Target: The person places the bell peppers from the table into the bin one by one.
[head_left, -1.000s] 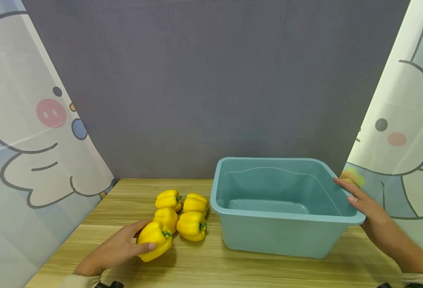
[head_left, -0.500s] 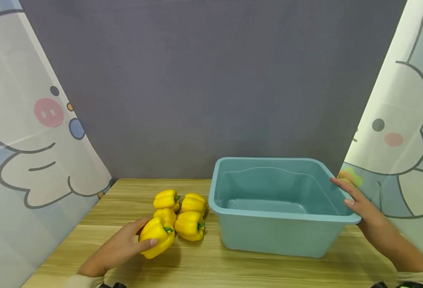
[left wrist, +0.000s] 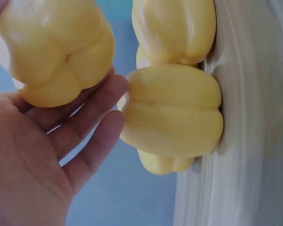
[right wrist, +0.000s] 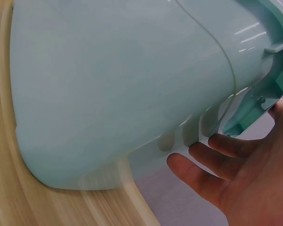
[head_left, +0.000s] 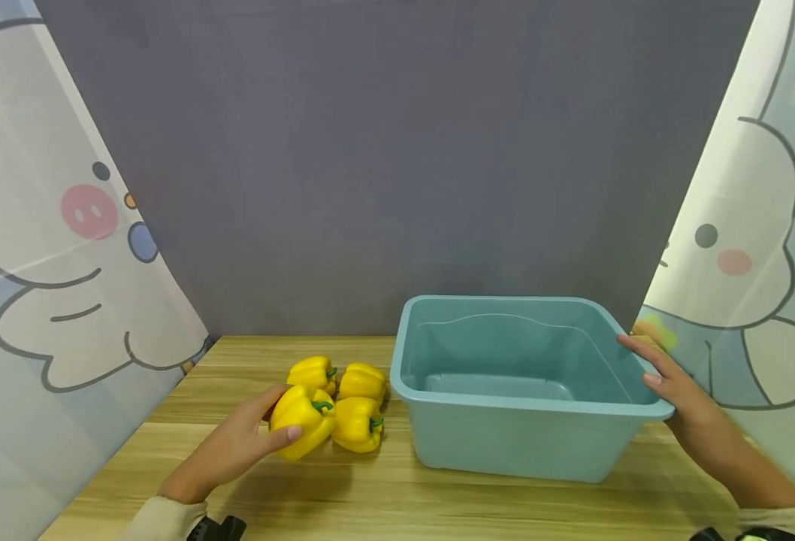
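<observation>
My left hand grips a yellow bell pepper with a green stem, thumb on its near side. In the left wrist view the lobed end of that bell pepper shows, lifted clear of the wood. Several more yellow peppers lie in a tight cluster just behind and right of it; one is mostly hidden by the held pepper. My right hand holds the right rim of a blue-green plastic tub. From the right wrist view, fingers curl below the rim against the outer wall.
The tub stands upright on a wood-grain table, right of the peppers, its visible inside bare. A grey cloth backdrop rises behind the table. Cartoon-printed curtains flank both sides.
My left hand has carried the held pepper slightly up, away from me and to the right, now covering most of the pepper behind it. The right hand keeps its hold on the tub.
</observation>
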Demonstrator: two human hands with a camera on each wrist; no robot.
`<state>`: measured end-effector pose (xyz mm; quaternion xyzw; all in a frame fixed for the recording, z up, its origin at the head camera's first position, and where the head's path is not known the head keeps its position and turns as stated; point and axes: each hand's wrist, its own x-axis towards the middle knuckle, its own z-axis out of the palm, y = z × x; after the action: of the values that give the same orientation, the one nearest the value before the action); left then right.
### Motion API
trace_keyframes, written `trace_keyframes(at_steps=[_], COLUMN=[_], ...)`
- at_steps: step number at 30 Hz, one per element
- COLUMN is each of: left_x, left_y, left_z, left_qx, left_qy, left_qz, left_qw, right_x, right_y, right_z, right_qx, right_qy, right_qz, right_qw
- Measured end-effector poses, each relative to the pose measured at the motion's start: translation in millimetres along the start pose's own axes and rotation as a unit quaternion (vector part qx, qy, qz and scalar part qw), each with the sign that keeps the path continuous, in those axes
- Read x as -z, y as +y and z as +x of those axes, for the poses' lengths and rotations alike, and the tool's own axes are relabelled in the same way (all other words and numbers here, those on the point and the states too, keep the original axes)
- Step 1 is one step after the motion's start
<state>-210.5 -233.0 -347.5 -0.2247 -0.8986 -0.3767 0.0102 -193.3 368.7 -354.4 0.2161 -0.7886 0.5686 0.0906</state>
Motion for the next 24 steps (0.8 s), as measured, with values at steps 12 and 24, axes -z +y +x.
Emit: trace_keyframes(at_steps=[12, 24], left_x=[-2.6, -12.7], left_y=[5.1, 20.3], left_z=[11.5, 40.1], left_qx=[-0.017, -0.035], left_qy=[0.021, 0.014], left_qz=[0.009, -0.002], left_qw=[0.9996, 0.9993], right_x=[-5.1, -3.6], right_y=[-0.8, 2.0], right_z=[4.2, 0.2], right_qx=[0.002, 0.020], right_qy=[0.004, 0.007], right_qz=[0.002, 0.028], right_qw=[1.000, 0.999])
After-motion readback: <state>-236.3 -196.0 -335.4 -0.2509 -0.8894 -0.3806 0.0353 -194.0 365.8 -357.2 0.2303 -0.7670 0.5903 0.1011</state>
